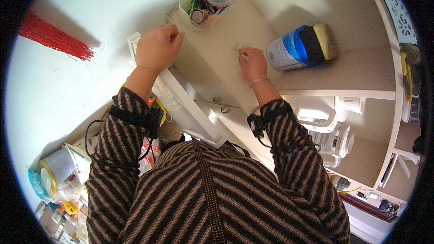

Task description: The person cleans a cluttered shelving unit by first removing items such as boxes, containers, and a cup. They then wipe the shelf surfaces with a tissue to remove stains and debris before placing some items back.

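Observation:
My right hand (253, 65) is lowered to the beige cabinet top (217, 49), its fingers closed round a small crumpled white wad (243, 57), perhaps tissue. Only scraps of the wad show between and beside the fingers. My left hand (158, 47) is closed in a fist above the upper end of a white frame (169, 92). Whether anything is inside that fist is hidden. Right of my right hand lies a can (285, 53) with a blue and black band, tipped on its side, a yellow sponge-like pad (325, 41) at its end.
A pale tub (185, 11) of small bottles and odds and ends stands at the cabinet's far corner. Lower right, a shelf holds a clear jug (332, 140) with a white lid. A red fringe (58, 36) hangs on the left wall. Clutter and a can (58, 167) lie lower left.

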The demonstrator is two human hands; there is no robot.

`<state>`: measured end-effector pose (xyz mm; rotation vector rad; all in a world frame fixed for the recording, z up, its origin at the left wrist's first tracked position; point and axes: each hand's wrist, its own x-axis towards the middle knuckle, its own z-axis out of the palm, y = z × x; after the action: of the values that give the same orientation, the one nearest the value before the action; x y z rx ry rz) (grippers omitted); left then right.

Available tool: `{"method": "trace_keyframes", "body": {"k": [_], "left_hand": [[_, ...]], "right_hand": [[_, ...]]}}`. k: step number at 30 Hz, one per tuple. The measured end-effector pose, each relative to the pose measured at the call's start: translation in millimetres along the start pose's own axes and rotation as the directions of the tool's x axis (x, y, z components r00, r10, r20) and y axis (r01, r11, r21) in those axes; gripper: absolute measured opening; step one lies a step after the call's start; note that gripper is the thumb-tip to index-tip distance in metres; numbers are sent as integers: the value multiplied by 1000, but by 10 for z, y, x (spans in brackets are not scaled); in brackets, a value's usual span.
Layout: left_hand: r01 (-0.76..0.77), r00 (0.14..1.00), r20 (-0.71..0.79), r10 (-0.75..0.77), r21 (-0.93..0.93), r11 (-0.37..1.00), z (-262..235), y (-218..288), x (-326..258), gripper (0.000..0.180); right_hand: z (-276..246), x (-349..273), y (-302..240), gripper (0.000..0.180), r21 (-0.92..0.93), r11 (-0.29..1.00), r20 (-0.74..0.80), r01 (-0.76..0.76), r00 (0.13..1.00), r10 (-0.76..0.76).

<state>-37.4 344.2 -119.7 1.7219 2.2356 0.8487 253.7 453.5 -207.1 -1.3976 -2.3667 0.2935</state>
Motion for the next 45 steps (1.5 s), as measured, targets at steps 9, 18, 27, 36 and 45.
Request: {"method": "trace_keyframes", "body": {"k": [9,18,27,36,45], "left_hand": [[-29,998,-47,29,-15,999,5,-27,-20,24],[-16,1000,-6,16,29,999,-4,-3,3,26],[-28,1000,-10,28,24,999,1,-22,4,26],[-40,998,-57,40,-1,999,35,-49,7,25],[-45,998,-33,46,23,999,24,-34,7,33]], "right_hand": [[-74,-44,-107,12,-128,992,101,-2,995,15],[30,89,23,14,-117,989,113,-87,989,100],[59,349,182,20,-120,977,62,-174,981,183],[-35,-259,67,18,-146,989,-54,31,998,-39],[-9,309,55,15,-195,972,212,-131,962,172]]}}
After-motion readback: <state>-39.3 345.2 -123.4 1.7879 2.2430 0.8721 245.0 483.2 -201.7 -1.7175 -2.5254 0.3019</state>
